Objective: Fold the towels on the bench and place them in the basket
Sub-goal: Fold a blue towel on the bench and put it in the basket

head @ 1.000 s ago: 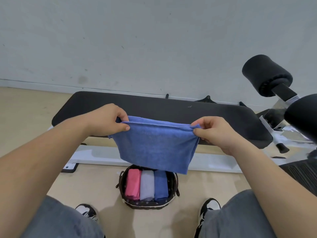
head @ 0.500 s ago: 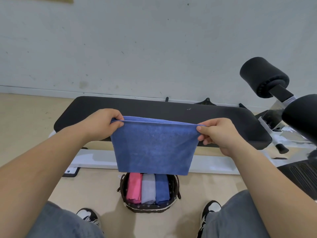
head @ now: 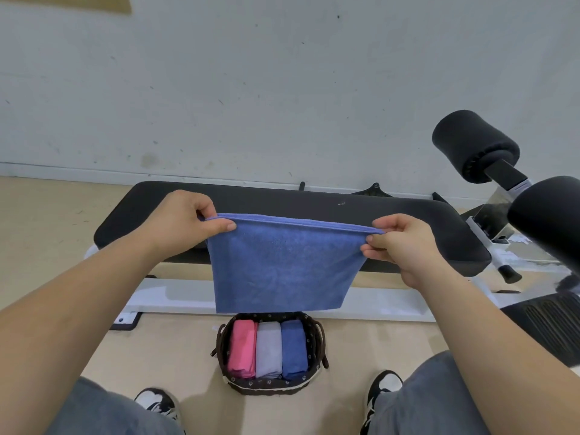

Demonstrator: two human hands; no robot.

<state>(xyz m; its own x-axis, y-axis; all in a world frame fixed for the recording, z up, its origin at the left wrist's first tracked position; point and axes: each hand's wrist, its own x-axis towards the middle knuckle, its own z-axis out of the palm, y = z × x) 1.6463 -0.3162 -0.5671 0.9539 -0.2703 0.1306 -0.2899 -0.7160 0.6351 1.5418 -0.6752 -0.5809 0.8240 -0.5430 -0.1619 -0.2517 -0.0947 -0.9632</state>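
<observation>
A blue towel (head: 282, 265), folded double, hangs in the air in front of the black bench (head: 314, 211). My left hand (head: 182, 224) pinches its top left corner and my right hand (head: 405, 246) pinches its top right corner, so the top edge is stretched straight between them. Below it on the floor stands a dark woven basket (head: 270, 384). Inside the basket lie a pink folded towel (head: 241, 350), a grey folded towel (head: 268, 350) and a blue folded towel (head: 293, 350), side by side.
The bench's white frame (head: 175, 296) runs along the floor behind the basket. Black foam rollers (head: 474, 146) of the bench stick out at the right. A white wall rises behind the bench. My knees and shoes (head: 160, 403) flank the basket.
Both hands have pulled the towel's top edge taut and level; the towel now hangs flat and straight instead of sagging at a slant.
</observation>
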